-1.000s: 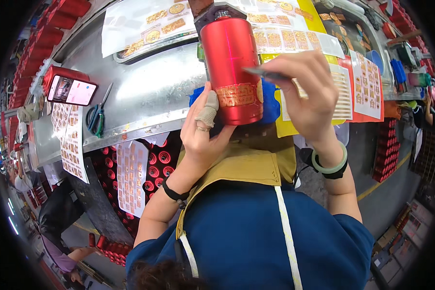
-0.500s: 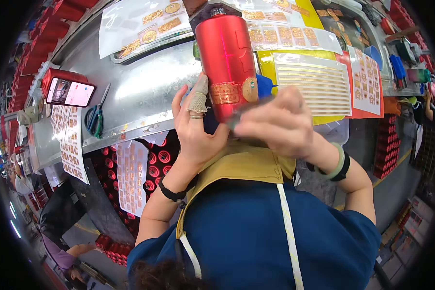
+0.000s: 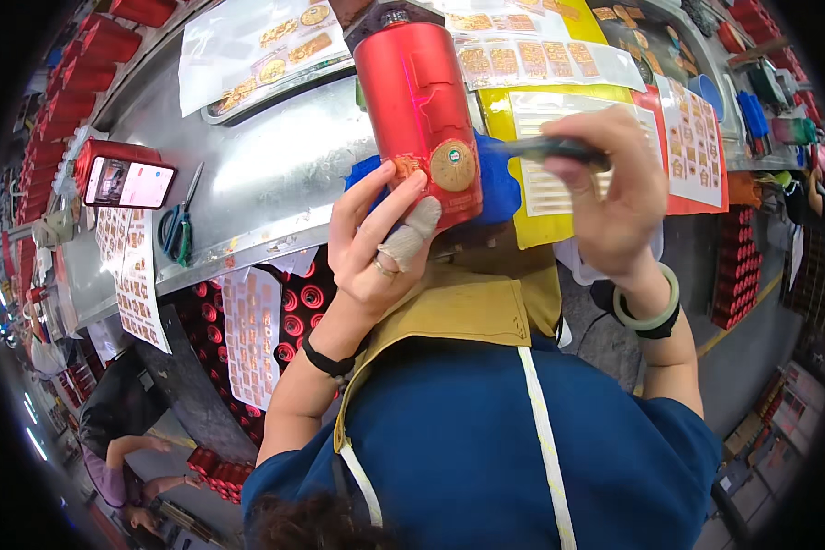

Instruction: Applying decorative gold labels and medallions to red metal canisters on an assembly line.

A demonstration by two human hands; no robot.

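A glossy red bottle [image 3: 417, 101] with a metal screw neck lies with its neck away from me on a blue support [image 3: 499, 183]. My left hand [image 3: 376, 238] steadies the bottle's near end, fingertips on the gold label [image 3: 405, 170], which they partly cover. One of its fingers wears a pale cloth finger cover [image 3: 411, 240]. A round gold-brown badge [image 3: 453, 166] sits on the bottle's near right side. To the right of the bottle, my right hand [image 3: 619, 179] grips a dark-handled tool [image 3: 573, 149] with a thin metal blade, apart from the bottle.
Sheets of gold labels [image 3: 541, 60] lie behind and to the right. A phone [image 3: 129, 176] leans on a red object at left, near green-handled scissors [image 3: 176, 229]. Red bottles [image 3: 312, 295] stand below the metal table's edge [image 3: 247, 252]. Another person [image 3: 119, 458] bends at lower left.
My right hand has moved right and up from the bottle's near end, carrying the tool. My left fingers have shifted onto the label. The bottle has turned, bringing the round badge to face up.
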